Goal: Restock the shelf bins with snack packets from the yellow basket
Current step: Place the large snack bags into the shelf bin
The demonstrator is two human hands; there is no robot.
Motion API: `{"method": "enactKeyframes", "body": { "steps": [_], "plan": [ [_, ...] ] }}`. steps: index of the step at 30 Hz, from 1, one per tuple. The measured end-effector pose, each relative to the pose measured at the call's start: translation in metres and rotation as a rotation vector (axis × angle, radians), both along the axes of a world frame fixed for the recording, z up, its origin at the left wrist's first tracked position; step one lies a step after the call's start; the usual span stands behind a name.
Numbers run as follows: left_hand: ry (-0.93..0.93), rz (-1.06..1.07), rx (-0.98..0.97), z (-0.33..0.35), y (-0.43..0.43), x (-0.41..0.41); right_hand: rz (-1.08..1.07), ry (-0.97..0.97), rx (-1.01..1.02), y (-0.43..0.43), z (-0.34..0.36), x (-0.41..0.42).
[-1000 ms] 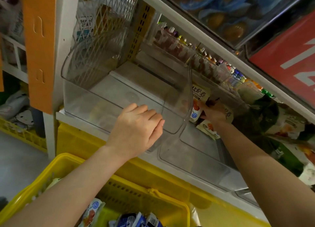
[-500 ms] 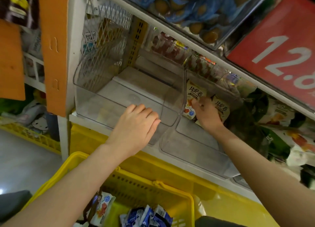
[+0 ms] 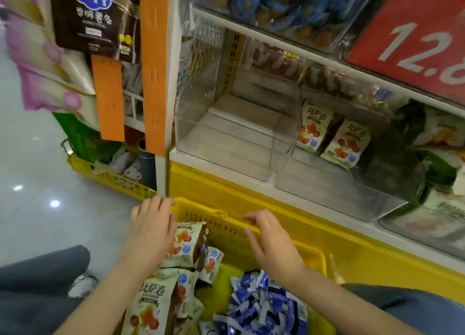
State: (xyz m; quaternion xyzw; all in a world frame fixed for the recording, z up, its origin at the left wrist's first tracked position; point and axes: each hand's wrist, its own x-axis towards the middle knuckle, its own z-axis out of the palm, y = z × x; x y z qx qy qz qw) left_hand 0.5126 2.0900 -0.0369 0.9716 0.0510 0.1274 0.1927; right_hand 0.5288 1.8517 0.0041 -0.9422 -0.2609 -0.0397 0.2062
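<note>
The yellow basket (image 3: 312,255) stands below the shelf, with cream snack packets (image 3: 187,244) on its left side and small blue packets (image 3: 261,307) on its right. My left hand (image 3: 149,231) hovers over the basket's left rim, fingers relaxed, beside an upright cream packet. Over the basket's middle, my right hand (image 3: 273,244) is spread, holding nothing. Up on the shelf, a clear bin (image 3: 226,156) on the left has nothing in it. The clear bin (image 3: 334,191) to its right holds two cream packets (image 3: 329,138) standing at the back.
More bins with green packets (image 3: 437,143) continue to the right. A red price sign (image 3: 415,35) hangs above. Orange strips (image 3: 153,67) and hanging bags line the shelf's left post. Another yellow crate (image 3: 105,176) sits on the floor to the left. My knees flank the basket.
Both hands have come down from the shelf bins to the basket. My right hand let go of the cream packets in the right bin; they stay standing there. The view tilted downward.
</note>
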Motion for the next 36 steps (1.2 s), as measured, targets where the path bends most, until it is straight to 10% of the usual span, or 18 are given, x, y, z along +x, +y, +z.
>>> {"method": "enactKeyframes", "body": {
  "steps": [6, 12, 26, 32, 34, 36],
  "plan": [
    [0.471, 0.156, -0.244, -0.072, 0.054, -0.043, -0.130, 0.566, 0.105, 0.063, -0.093, -0.027],
    [0.511, 0.118, -0.430, -0.105, 0.055, -0.071, -0.359, 0.886, 0.546, 0.105, -0.120, -0.020],
    [0.422, 0.165, -0.503, -0.104, 0.048, -0.075, -0.845, 0.995, 0.597, 0.138, -0.138, 0.029],
    [0.228, 0.253, -0.224, -0.085, 0.035, -0.067, -0.787, 0.866, 0.681, 0.120, -0.106, 0.024],
    [0.072, 0.271, -0.369, -0.069, 0.022, -0.060, -0.689, 0.788, 0.673, 0.106, -0.087, 0.016],
    [0.155, 0.341, -0.908, -0.046, 0.011, -0.051, -0.558, 0.771, 0.683, 0.091, -0.066, 0.003]
  ]
}}
